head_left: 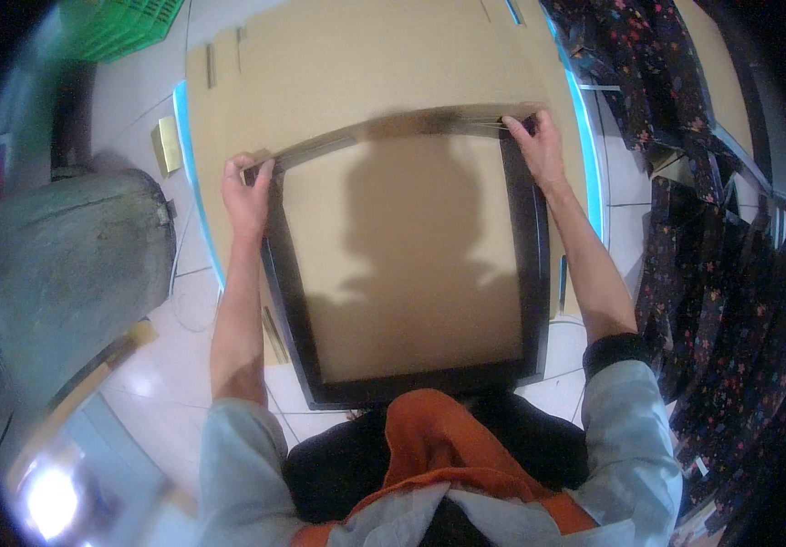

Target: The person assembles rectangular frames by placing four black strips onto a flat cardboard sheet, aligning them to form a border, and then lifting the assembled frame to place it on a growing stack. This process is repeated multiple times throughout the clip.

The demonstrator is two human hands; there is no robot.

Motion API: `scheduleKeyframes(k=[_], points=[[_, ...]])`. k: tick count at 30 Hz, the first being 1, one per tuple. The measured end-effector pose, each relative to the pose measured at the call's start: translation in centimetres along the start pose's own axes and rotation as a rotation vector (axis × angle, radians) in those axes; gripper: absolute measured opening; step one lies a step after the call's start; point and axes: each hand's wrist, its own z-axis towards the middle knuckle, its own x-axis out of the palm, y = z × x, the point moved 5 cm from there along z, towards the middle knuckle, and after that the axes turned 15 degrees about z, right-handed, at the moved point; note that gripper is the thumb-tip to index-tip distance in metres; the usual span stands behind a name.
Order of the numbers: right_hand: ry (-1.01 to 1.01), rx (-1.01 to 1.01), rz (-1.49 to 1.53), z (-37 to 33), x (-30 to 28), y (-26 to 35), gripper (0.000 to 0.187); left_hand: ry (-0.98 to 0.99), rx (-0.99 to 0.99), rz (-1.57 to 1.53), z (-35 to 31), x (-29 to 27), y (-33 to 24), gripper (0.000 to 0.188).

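Observation:
A dark rectangular frame (525,264) lies on a large tan cardboard sheet (293,82), its near bar toward my lap. Along its far side runs a thin brownish strip (320,143), bowed and partly smeared by motion; whether it is part of the frame I cannot tell. At the far left corner my left hand (247,201) is closed, thumb and fingers pinching the strip's end. My right hand (542,153) pinches at the far right corner, with thumb and forefinger close together. The shadow of my head and shoulders falls inside the frame.
Light blue edging (591,155) shows along the sheet's sides, over white floor tiles (625,223). A worn grey-green cushioned seat (74,264) stands at left. Dark flower-patterned pieces (712,301) are piled at right. A green plastic basket (119,25) sits at the far left.

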Motion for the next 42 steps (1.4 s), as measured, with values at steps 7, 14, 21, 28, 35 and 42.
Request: scheduleKeyframes(k=[7,14,21,28,35,42], points=[[0.246,-0.350,-0.152,-3.2,-0.9,1.4,0.033,0.107,0.296,-0.247,-2.6,-0.1,1.5,0.021],[0.691,-0.475,-0.951,-4.1,-1.1,5.1,0.051,0.363,0.623,0.357,-3.2,-2.4,-2.0,0.036],[0.863,-0.170,-0.641,1.1,2.2,4.5,0.058,0.707,0.547,0.409,1.1,2.3,-7.5,0.052],[0.969,-0.012,-1.099,1.4,5.9,6.3,0.049,0.890,0.546,0.732,2.0,5.1,-8.6,0.065],[0.463,-0.479,-1.179,0.4,5.8,3.0,0.013,0.518,0.515,0.880,1.2,7.3,-7.9,0.035],[0.432,-0.514,-1.115,-0.1,5.9,2.5,0.013,0.373,0.602,0.841,0.4,6.8,-7.5,0.021]])
